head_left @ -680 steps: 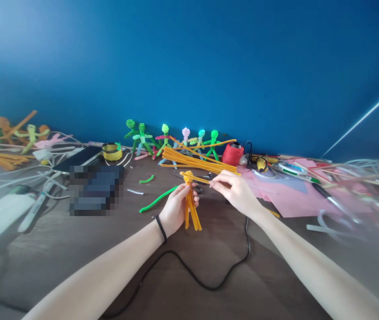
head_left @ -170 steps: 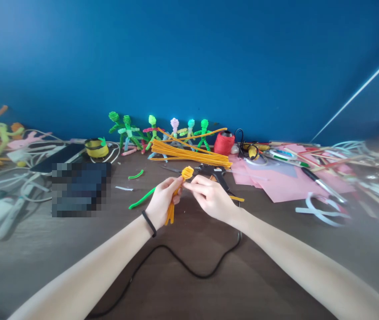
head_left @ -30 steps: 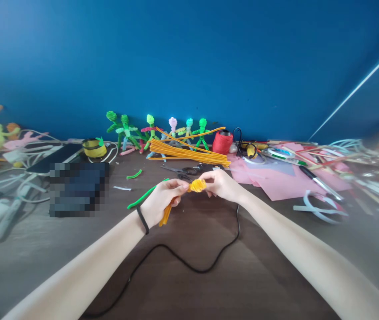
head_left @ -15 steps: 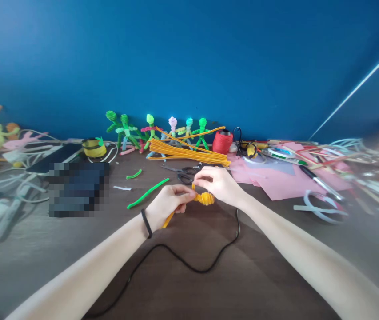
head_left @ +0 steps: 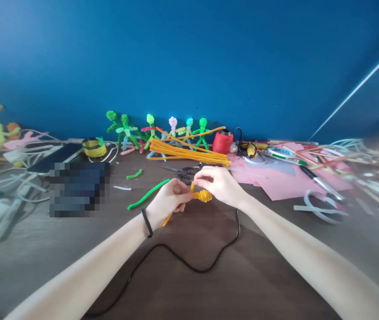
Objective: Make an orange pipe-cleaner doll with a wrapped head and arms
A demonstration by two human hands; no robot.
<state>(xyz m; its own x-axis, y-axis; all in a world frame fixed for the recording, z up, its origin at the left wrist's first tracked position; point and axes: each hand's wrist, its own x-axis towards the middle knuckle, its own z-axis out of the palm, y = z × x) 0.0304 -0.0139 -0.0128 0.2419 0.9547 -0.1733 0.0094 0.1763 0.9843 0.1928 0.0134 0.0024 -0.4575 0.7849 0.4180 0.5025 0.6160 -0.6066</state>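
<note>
Both hands grip orange pipe-cleaner figure (head_left: 201, 195) btwn them: left hand (head_left: 168, 202) stems, right hand (head_left: 218, 185) coil.

Your view is bright and even, wall (head_left: 189, 66) palest upper left, soft shadows on the table (head_left: 209, 293), centre sharp, edges smeared, stretched.

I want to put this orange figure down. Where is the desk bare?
Bare desk lies near you, either side of the black cable. Crowded: the pipe-cleaner figures at the back, pink paper on the right, cords on the left.
</note>
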